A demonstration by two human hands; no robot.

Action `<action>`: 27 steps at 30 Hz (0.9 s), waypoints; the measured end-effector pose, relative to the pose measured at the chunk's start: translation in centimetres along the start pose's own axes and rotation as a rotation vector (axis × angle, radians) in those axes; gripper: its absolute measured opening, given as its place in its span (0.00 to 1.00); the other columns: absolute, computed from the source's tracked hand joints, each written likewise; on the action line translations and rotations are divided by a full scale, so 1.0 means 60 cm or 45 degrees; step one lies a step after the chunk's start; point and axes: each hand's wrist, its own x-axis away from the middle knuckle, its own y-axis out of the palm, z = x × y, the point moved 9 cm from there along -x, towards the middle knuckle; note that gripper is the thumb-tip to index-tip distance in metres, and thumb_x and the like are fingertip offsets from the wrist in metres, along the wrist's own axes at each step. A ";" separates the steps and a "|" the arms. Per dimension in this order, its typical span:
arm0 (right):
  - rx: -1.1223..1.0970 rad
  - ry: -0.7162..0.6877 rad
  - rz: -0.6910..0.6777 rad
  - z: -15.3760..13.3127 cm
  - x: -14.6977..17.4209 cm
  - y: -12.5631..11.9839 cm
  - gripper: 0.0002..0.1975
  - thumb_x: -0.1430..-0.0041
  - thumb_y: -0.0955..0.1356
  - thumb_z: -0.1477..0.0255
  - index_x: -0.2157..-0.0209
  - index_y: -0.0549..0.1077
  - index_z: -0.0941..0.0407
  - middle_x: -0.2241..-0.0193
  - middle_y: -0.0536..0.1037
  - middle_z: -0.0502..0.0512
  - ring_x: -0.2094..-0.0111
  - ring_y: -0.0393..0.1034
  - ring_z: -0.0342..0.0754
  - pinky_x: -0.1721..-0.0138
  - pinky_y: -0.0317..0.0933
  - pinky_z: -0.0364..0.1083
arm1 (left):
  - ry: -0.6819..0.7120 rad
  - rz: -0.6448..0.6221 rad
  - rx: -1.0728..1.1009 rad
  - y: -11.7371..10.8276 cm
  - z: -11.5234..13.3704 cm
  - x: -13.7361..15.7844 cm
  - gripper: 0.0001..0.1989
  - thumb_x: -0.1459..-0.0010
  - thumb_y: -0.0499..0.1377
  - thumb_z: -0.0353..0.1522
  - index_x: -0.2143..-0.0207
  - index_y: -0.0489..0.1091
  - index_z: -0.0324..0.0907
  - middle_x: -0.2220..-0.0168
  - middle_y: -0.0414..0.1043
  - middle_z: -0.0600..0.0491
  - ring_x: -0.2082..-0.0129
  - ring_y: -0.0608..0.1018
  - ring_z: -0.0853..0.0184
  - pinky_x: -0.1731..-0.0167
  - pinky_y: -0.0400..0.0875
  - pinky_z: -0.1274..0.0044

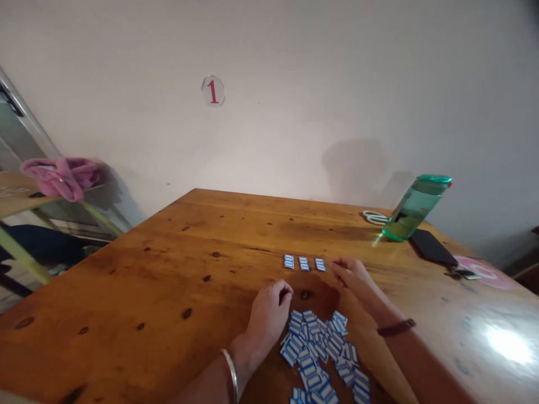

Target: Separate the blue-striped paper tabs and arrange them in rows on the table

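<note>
Three small blue-and-white rectangular pieces, the left piece (288, 261), the middle piece (304, 264) and the right piece (320, 264), lie in a spaced row on the wooden table (177, 252). Just right of the row, my right hand (352, 275) rests low over the wood with its fingers closed together; whatever is in them is hidden. My left hand (272, 307) is curled, thumb against fingers, below and left of the row, and its grip is hidden too. Nearer to me, between my forearms, lies a loose, overlapping pile of similar blue-and-white pieces (314, 359).
A green water bottle (416, 210) stands at the back right, beside a black phone-like slab (432, 247), a white cable (374, 217) and a pink round mat (488, 273). Pink cloth (69, 174) lies on another table at left. The wall behind bears a number sign (213, 91).
</note>
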 end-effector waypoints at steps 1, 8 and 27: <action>0.011 -0.043 -0.070 -0.005 0.012 0.005 0.09 0.48 0.65 0.70 0.77 0.69 0.60 0.86 0.66 0.44 0.83 0.61 0.40 0.81 0.55 0.40 | 0.001 -0.008 -0.009 0.001 0.001 0.001 0.09 0.49 0.50 0.26 0.72 0.69 0.42 0.71 0.73 0.53 0.68 0.73 0.67 0.66 0.63 0.77; 0.150 -0.266 -0.312 -0.012 0.087 0.030 0.08 0.53 0.64 0.69 0.79 0.69 0.57 0.83 0.71 0.48 0.80 0.63 0.44 0.78 0.53 0.41 | 0.065 -0.050 -0.003 0.003 0.013 0.004 0.09 0.49 0.50 0.26 0.72 0.69 0.41 0.71 0.73 0.53 0.68 0.73 0.67 0.66 0.63 0.77; 0.750 -0.396 -0.464 -0.019 0.129 0.065 0.10 0.46 0.57 0.73 0.77 0.65 0.54 0.78 0.74 0.52 0.75 0.66 0.48 0.74 0.50 0.44 | 0.174 -0.473 -0.077 0.025 0.013 0.019 0.13 0.58 0.58 0.27 0.65 0.68 0.42 0.67 0.63 0.55 0.69 0.67 0.69 0.69 0.60 0.79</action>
